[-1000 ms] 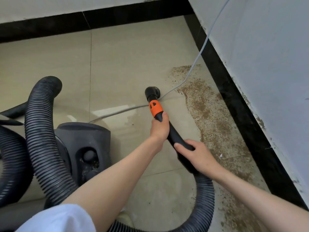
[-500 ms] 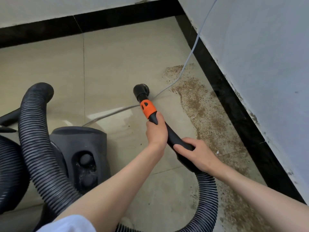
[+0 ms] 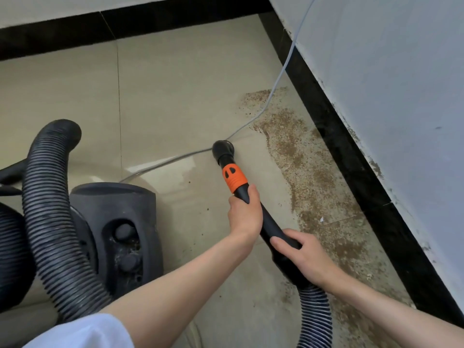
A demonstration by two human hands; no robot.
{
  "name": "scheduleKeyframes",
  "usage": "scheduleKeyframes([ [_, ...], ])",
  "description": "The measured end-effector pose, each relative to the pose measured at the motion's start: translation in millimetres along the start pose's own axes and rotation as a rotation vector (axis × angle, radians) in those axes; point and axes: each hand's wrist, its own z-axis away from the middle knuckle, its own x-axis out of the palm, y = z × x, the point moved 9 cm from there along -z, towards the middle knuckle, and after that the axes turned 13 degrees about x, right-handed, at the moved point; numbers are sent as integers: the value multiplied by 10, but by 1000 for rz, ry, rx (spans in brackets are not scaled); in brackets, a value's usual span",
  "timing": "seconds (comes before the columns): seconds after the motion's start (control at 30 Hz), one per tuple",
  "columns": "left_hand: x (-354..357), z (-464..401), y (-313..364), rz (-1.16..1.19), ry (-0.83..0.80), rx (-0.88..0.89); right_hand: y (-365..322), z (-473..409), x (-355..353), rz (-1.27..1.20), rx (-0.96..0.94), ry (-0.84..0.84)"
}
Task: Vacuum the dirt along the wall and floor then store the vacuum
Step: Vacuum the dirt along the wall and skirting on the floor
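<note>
A black vacuum wand with an orange collar (image 3: 234, 177) ends in a round black nozzle (image 3: 223, 149) that touches the beige tile floor. My left hand (image 3: 244, 215) grips the wand just below the collar. My right hand (image 3: 298, 254) grips the wand lower down, where it joins the ribbed hose (image 3: 315, 320). A band of brown dirt (image 3: 308, 177) lies along the black baseboard (image 3: 351, 156) to the right of the nozzle. The black vacuum body (image 3: 118, 227) stands at the left.
A grey power cord (image 3: 276, 84) runs from the right wall down across the dirt and past the nozzle to the vacuum. A thick ribbed hose (image 3: 47, 202) loops over the vacuum at the left. White walls meet at the far corner.
The wand tip sits slightly further left of the dirt edge and nearer the cord; the view has shifted a little. Both hands keep their grip.
</note>
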Motion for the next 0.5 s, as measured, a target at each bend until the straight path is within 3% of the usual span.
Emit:
scheduleKeyframes([
  [0.33, -594, 319, -482, 65, 247, -157, 54, 137, 506, 98, 70, -240],
  [0.5, -657, 513, -611, 89, 245, -156, 208, 293, 622, 106, 111, -278],
])
